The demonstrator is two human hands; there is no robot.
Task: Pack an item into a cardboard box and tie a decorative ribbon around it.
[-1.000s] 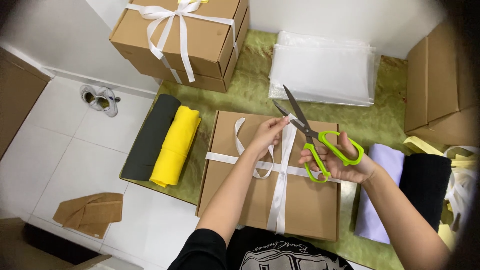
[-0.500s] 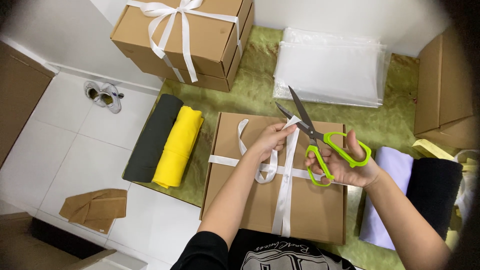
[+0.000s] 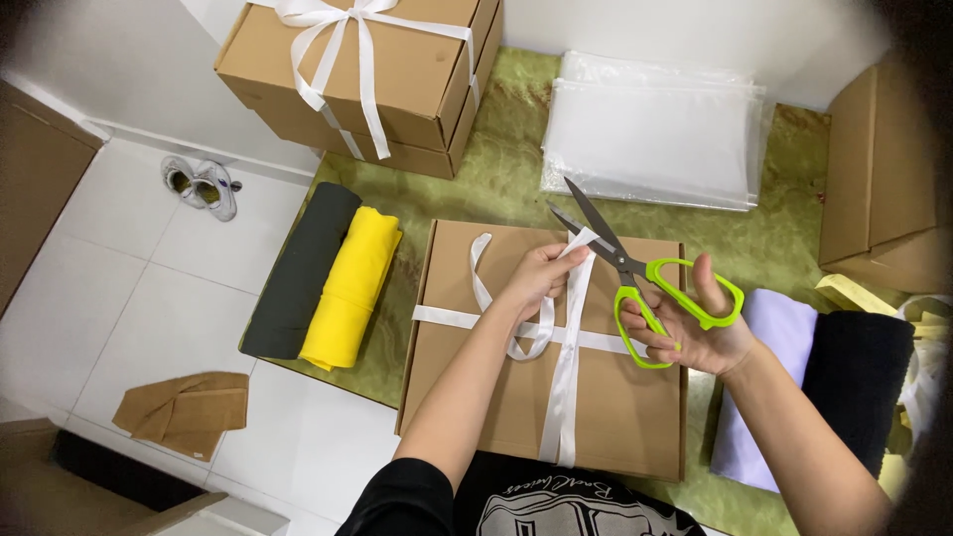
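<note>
A flat brown cardboard box lies in front of me on a green mat, tied crosswise with white ribbon. My left hand pinches a loose ribbon end above the knot and holds it up. My right hand grips green-handled scissors with the blades apart around that ribbon end near the box's far edge.
Stacked brown boxes tied with a white bow stand at the back. A pile of clear plastic bags lies beside them. Rolled dark and yellow cloths lie left, lilac and black cloths right, more cardboard boxes far right. White tiled floor lies to the left.
My left hand lifted the ribbon end higher. The scissors shifted slightly right and down with blades still apart at the ribbon.
</note>
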